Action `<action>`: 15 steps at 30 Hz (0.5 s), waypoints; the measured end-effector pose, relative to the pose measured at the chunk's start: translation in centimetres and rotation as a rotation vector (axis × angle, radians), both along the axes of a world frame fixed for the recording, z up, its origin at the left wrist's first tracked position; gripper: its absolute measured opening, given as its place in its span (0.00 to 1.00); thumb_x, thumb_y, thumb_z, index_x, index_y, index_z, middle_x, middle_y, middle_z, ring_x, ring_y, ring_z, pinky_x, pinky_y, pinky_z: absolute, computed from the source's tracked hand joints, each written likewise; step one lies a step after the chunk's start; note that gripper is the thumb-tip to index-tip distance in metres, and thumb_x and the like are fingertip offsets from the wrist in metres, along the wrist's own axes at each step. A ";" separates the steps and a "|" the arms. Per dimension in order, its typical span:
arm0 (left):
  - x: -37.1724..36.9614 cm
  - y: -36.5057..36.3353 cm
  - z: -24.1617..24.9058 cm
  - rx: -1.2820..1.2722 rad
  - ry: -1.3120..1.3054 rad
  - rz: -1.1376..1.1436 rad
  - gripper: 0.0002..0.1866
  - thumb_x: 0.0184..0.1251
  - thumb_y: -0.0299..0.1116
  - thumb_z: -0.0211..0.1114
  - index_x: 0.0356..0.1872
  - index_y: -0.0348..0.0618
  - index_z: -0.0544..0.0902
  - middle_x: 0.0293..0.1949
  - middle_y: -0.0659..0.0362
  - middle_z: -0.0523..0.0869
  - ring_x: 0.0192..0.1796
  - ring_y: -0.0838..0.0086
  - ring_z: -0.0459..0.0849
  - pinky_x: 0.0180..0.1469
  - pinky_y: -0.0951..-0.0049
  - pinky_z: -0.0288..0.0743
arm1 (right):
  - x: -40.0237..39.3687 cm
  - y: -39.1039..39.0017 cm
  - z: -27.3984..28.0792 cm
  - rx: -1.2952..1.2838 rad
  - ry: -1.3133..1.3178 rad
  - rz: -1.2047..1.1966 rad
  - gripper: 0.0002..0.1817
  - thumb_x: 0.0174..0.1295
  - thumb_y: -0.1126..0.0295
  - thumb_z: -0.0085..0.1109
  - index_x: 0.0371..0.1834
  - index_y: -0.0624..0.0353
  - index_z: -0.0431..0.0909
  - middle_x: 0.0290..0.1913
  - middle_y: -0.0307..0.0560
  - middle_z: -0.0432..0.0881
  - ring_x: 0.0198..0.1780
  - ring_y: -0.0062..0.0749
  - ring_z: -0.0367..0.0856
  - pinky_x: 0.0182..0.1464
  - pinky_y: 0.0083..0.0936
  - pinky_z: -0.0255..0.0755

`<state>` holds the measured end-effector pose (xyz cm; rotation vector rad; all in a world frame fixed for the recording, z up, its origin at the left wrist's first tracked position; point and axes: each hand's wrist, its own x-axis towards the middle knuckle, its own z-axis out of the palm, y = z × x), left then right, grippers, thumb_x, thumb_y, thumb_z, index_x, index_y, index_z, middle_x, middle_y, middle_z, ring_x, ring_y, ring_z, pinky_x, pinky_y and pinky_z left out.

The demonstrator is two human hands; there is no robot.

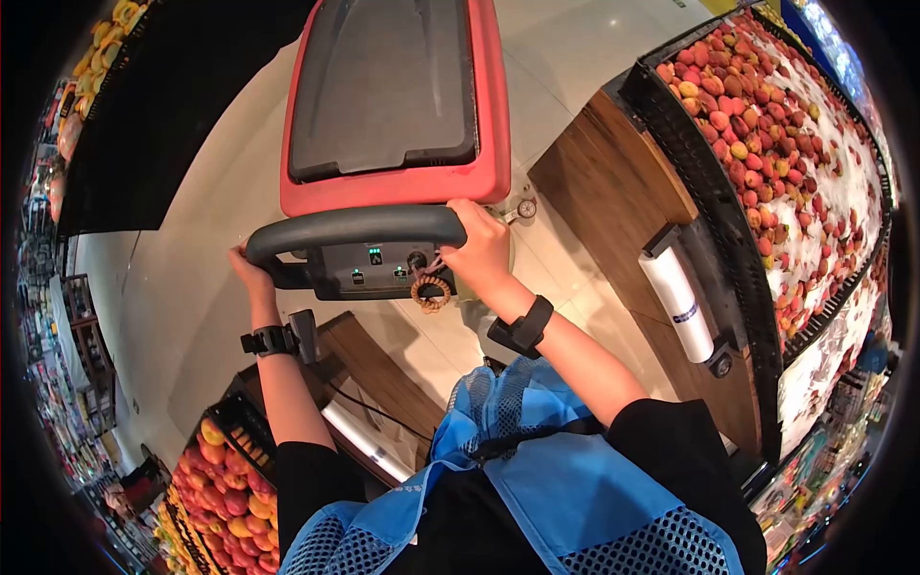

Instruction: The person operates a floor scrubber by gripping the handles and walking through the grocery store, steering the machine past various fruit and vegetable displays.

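Ahead of me stands a floor-cleaning machine with a red body (492, 144) and a dark grey lid (383, 86). Its curved black handlebar (355, 226) faces me. My left hand (252, 274) is closed around the bar's left end, its fingers mostly hidden by the bar. At the right end, my right hand (476, 245) is wrapped around the bar, knuckles up. Between the hands, the control panel (331, 273) shows small green lights. A brown coiled cord (430, 292) hangs from the key switch on the panel, close to my right hand.
On the right, a wood-sided stand (613, 172) carries red and yellow round fruit (738, 125) on white ice, with a plastic-film roll (678, 302) on its side. More fruit (225, 489) is displayed at lower left. A black-draped stand (153, 125) rises at upper left. Pale floor tiles (192, 316) surround the machine.
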<state>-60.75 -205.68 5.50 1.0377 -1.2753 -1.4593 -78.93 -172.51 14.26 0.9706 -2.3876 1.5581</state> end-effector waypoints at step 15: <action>-10.9 -17.3 3.1 -0.028 -0.109 -0.114 0.17 0.63 0.38 0.38 0.35 0.35 0.72 0.36 0.52 0.80 0.40 0.69 0.77 0.47 0.71 0.69 | -4.6 -15.6 0.3 -0.017 0.042 -0.079 0.23 0.28 0.79 0.62 0.35 0.59 0.70 0.27 0.48 0.73 0.30 0.44 0.76 0.29 0.33 0.71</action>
